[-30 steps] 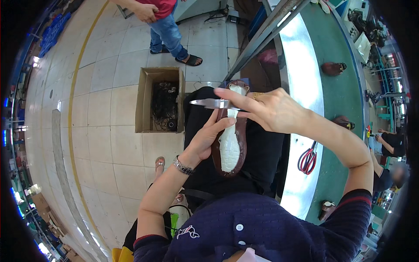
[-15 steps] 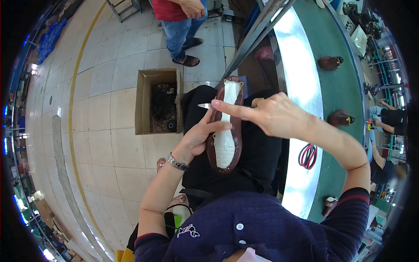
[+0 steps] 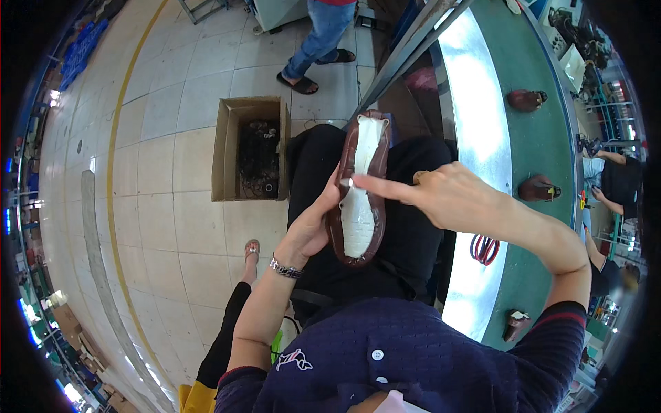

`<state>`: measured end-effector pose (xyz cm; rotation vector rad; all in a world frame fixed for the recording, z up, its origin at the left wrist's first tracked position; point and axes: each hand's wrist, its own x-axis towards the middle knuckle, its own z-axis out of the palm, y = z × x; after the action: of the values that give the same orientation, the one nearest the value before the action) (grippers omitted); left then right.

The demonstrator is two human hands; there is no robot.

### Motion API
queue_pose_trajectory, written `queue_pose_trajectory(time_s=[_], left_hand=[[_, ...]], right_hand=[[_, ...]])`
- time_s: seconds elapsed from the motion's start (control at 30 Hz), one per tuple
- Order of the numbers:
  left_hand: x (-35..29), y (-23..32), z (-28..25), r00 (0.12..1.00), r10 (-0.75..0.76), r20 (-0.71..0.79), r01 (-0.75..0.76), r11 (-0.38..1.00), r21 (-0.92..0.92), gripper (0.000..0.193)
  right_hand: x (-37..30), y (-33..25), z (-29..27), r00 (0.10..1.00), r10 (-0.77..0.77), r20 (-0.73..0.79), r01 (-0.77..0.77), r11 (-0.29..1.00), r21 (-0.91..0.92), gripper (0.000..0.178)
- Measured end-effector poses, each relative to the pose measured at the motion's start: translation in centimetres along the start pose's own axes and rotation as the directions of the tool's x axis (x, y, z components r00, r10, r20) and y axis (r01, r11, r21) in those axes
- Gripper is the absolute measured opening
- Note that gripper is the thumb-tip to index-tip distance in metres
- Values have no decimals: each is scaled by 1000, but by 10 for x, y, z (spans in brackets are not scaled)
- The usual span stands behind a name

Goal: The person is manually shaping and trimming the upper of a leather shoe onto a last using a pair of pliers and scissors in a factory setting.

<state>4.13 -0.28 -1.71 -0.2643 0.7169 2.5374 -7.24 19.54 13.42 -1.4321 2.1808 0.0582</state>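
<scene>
A brown leather shoe upper [image 3: 339, 230], sole side up with a pale white insole [image 3: 359, 224] facing me, rests over my lap, toe and heel pointing away and toward me. My left hand [image 3: 318, 217] grips its left side. Over the middle of the insole is my right hand [image 3: 454, 196], its index finger stretched across to the left edge. Under that fingertip shows the short bright blade of a knife [image 3: 346, 182]. The rest of the knife is hidden in the curled fingers.
An open cardboard box [image 3: 228, 151] with dark scraps stands on the tiled floor. To my right runs a shiny metal ledge [image 3: 475, 124], with red and black loops [image 3: 485, 250] on it, beside a green conveyor [image 3: 530, 151] carrying several brown shoes. A person [image 3: 323, 34] stands ahead.
My right hand has drawn back slightly right and nearer, and less blade shows. The left thumb has left the insole. The person ahead has stepped right; a leg appears at lower left.
</scene>
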Motion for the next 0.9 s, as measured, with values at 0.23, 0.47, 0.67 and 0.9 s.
queue_pose_trajectory(time_s=[0.23, 0.47, 0.67, 0.9], left_hand=[[-2, -15, 14, 1000, 27, -4, -27, 975, -219, 67], [-1, -19, 33, 932, 285, -225, -225, 940, 255, 68], [-2, -17, 21, 984, 118, -133, -84, 967, 238, 97], [-12, -26, 8, 997, -62, -37, 66, 990, 124, 114]], right_hand=[[-13, -15, 23, 921, -280, -271, 126, 873, -472, 98], [-16, -25, -17, 988, -153, -23, 149, 982, -118, 85], [15, -9, 11, 979, -92, -183, 95, 995, 8, 79], [5, -17, 24, 910, -141, -390, 185, 980, 76, 81]])
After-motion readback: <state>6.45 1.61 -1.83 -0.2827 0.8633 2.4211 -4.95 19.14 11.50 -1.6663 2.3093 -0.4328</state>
